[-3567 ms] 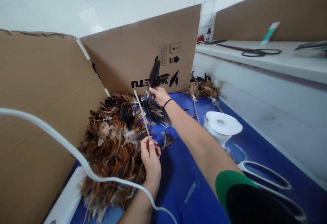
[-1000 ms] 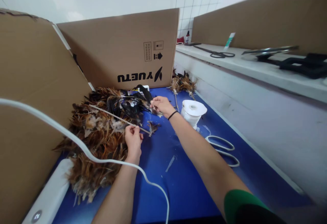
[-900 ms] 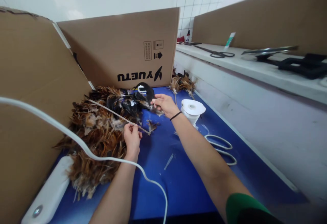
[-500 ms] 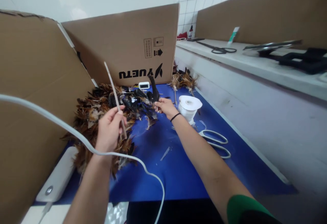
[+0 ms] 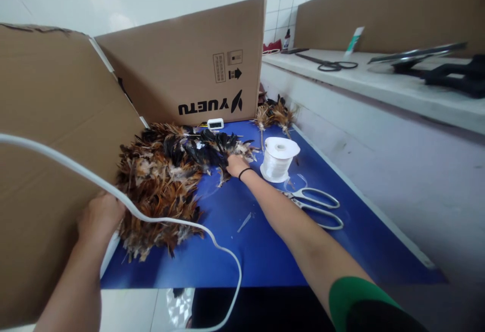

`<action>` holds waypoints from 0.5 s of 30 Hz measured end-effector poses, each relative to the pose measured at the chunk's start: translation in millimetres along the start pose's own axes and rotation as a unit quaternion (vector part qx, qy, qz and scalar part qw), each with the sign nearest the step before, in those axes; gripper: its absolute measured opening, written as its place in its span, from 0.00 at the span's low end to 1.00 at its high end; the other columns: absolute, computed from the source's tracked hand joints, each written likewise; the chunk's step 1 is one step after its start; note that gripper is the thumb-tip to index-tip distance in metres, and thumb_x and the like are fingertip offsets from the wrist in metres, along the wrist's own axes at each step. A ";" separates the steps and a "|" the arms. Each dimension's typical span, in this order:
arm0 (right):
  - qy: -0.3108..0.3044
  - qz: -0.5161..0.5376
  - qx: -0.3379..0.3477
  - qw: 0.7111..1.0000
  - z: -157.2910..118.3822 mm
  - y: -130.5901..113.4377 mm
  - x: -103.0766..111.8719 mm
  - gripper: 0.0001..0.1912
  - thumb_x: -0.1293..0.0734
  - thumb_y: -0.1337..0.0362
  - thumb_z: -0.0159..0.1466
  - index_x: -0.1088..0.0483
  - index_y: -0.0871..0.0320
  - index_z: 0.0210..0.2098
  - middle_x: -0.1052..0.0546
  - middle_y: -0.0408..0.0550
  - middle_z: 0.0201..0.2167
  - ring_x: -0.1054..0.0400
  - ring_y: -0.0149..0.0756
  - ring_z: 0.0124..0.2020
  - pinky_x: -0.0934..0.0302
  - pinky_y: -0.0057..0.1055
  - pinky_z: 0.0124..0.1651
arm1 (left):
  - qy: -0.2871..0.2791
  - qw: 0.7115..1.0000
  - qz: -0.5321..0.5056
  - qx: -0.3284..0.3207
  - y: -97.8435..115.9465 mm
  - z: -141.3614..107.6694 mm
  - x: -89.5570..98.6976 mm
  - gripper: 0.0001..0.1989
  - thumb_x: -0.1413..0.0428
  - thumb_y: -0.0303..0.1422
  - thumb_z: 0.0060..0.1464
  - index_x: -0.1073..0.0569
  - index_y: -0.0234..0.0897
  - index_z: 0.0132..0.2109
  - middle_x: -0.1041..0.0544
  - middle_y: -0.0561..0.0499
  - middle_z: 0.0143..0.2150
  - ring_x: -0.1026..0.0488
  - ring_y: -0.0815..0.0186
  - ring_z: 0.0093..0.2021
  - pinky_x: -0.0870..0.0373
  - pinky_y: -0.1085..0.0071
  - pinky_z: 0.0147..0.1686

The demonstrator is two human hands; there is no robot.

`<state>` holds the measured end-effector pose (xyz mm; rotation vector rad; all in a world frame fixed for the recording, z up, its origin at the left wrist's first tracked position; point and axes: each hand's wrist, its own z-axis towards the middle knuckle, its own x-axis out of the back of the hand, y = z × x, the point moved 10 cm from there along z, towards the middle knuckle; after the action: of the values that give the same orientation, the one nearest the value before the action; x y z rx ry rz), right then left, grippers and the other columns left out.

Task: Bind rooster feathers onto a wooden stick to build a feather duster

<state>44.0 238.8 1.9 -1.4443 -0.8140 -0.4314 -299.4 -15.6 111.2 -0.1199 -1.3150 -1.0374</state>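
My right hand [image 5: 237,164] reaches into the dark end of the feather pile, its fingers closed on black feathers [image 5: 216,146]; the fingertips are partly hidden there. To the left, my left hand [image 5: 99,215] is curled beside the cardboard wall, at the edge of the brown feathers [image 5: 159,195]. Its fingers face away from me, and whatever it may hold is out of sight. Just right of my right hand stands a spool of clear line [image 5: 278,162]. White-handled scissors [image 5: 314,203] lie by my right forearm, their blades partly covered.
Cardboard panels [image 5: 182,69] border the left and back of the blue table [image 5: 242,256]. A white cable [image 5: 166,219] crosses in front of my left arm. Near the back are a small display [image 5: 215,124] and feather bunches [image 5: 276,113]. A ledge [image 5: 364,69] with black scissors [image 5: 333,65] runs along the right.
My left hand has moved left and down to the cardboard wall, and the thin stick it held no longer shows. My right hand has lowered the black feather into the pile.
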 end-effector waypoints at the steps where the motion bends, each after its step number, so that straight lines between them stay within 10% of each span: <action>1: -0.004 0.002 -0.004 1.000 0.8 -1.1 0.4 0.08 0.30 0.76 0.46 0.27 0.65 0.27 0.25 0.65 0.38 0.32 0.50 0.46 0.40 0.37 0.47 | 0.000 0.997 0.040 -0.062 20.9 -6.4 1.6 0.09 0.39 0.36 0.39 0.28 0.39 0.30 0.27 0.50 0.27 0.32 0.59 0.34 0.39 0.64 0.39; 4: -0.014 0.031 -0.008 0.999 1.7 0.2 4.3 0.05 0.31 0.75 0.48 0.29 0.65 0.27 0.25 0.62 0.32 0.30 0.48 0.41 0.39 0.36 0.43 | 0.036 0.983 -0.038 -0.177 83.5 -34.1 12.9 0.13 0.45 0.38 0.48 0.26 0.40 0.41 0.25 0.49 0.32 0.30 0.64 0.34 0.36 0.68 0.37; 6: -0.022 0.070 -0.001 0.997 -0.8 2.9 7.3 0.03 0.32 0.70 0.53 0.31 0.63 0.28 0.26 0.54 0.25 0.29 0.40 0.32 0.37 0.32 0.36 | -0.040 0.964 -0.188 -0.186 120.1 -50.6 -2.5 0.15 0.48 0.39 0.51 0.25 0.36 0.42 0.26 0.50 0.25 0.32 0.69 0.24 0.35 0.73 0.28; 11: -0.062 0.193 0.023 0.979 -23.0 1.8 10.8 0.07 0.38 0.66 0.60 0.40 0.58 0.26 0.39 0.36 0.13 0.43 0.25 0.14 0.45 0.22 0.18 | -0.336 0.834 -0.430 -0.086 199.1 -98.5 -105.3 0.17 0.43 0.39 0.46 0.26 0.30 0.38 0.25 0.46 0.30 0.35 0.74 0.17 0.46 0.79 0.11; 15: -0.089 0.285 0.053 0.953 -50.8 -6.4 15.3 0.07 0.39 0.66 0.61 0.42 0.58 0.27 0.40 0.35 0.13 0.45 0.22 0.14 0.49 0.18 0.15 | -0.370 0.787 -0.494 0.006 217.4 -118.1 -168.9 0.19 0.40 0.40 0.42 0.29 0.31 0.39 0.27 0.47 0.32 0.33 0.73 0.17 0.45 0.79 0.10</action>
<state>61.3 191.9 20.7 -1.5526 -0.5147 0.1811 -48.9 130.2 35.4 0.2403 -2.1935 -1.9958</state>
